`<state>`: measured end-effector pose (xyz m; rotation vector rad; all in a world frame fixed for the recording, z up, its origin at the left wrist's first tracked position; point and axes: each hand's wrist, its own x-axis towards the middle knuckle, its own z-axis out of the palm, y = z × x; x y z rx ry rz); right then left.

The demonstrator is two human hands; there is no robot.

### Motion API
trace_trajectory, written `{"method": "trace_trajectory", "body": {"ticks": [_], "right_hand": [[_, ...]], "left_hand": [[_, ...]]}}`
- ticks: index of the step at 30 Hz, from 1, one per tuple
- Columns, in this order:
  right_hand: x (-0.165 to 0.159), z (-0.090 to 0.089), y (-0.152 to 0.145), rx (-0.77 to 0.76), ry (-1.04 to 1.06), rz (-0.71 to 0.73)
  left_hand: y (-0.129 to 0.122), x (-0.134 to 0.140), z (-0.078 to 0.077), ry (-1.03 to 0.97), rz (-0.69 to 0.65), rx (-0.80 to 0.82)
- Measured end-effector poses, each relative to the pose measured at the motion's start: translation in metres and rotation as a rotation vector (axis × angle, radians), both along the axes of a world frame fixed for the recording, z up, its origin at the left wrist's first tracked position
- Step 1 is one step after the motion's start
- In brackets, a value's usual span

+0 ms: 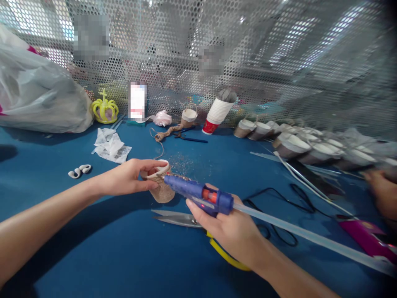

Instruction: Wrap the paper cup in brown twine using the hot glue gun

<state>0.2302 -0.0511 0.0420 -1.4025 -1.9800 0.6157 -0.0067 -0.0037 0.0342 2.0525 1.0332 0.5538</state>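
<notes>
My left hand [130, 176] pinches the rim of a paper cup [163, 190] wrapped in brown twine, fingers over its mouth and thumb on its side. In my right hand [231, 227] is a blue glue gun [192, 190], its nozzle against the cup's upper edge. A long translucent glue stick [297, 231] sticks out of the gun's back end toward the lower right. Twine [161, 150] runs from behind the cup to a loose bundle farther back. Below the gun lie scissors [180, 219] with yellow handles, partly hidden by my right hand.
Several twine-covered cups [294, 142] stand at the right, near another person's hand [383, 188]. A stack of paper cups [217, 111] leans by the mesh panel. Pliers [194, 140], crumpled tissue [111, 145], white earphones [80, 170], a black cable [273, 190] and a plastic bag [43, 91] lie around.
</notes>
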Motion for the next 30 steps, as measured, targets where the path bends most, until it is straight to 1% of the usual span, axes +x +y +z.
{"method": "trace_trajectory", "body": {"ticks": [3,6,12,14,19,25,30], "right_hand": [[-0.007,-0.001,-0.003,-0.036,0.038,0.027],[-0.010,0.000,-0.004,-0.048,0.034,0.060],[-0.003,-0.001,-0.001,-0.002,-0.052,0.013],[0.001,-0.001,-0.001,-0.024,-0.089,0.023],[0.003,0.003,-0.001,-0.092,-0.094,-0.056],[0.005,0.009,0.003,0.009,-0.111,0.017],[0.006,0.009,0.006,0.033,-0.136,-0.008]], "left_hand": [[-0.001,0.000,0.001,-0.008,-0.001,-0.004],[-0.002,0.001,0.002,-0.011,-0.006,-0.009],[-0.002,0.001,0.004,-0.017,-0.013,-0.005],[-0.002,0.001,0.003,-0.020,-0.020,-0.002],[0.000,-0.001,0.001,-0.009,-0.032,-0.012],[-0.001,-0.002,0.003,0.004,-0.035,0.004],[-0.001,-0.001,0.004,0.009,-0.036,-0.007]]}}
